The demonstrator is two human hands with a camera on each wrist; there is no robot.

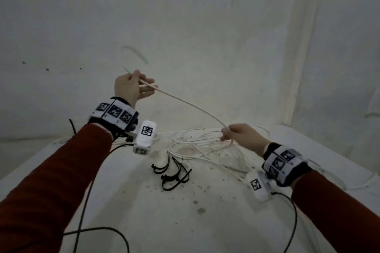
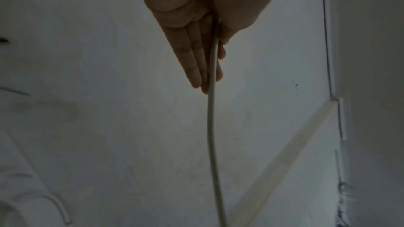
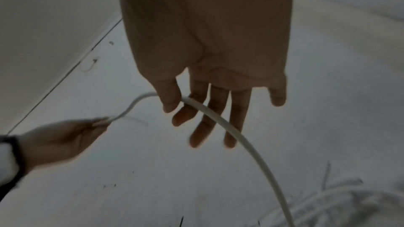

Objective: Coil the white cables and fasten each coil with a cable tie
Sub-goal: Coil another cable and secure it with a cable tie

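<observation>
2 hands (image 1: 131, 88); cable ties (image 1: 170, 172), count unclear

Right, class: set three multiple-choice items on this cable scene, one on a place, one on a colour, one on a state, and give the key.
1. Where do the cable ties lie?
A. on the table, near side of the cable pile
B. in the left hand
C. on the wall

2. What colour are the cable ties?
A. white
B. black
C. red

3. How does the white cable run between the hands?
A. coiled and tied
B. cut in two
C. as one span in the air

Key: 1 A, they rest on the table before the cable pile; 2 B, dark against the white top; 3 C, the left hand and right hand each pinch it.
</observation>
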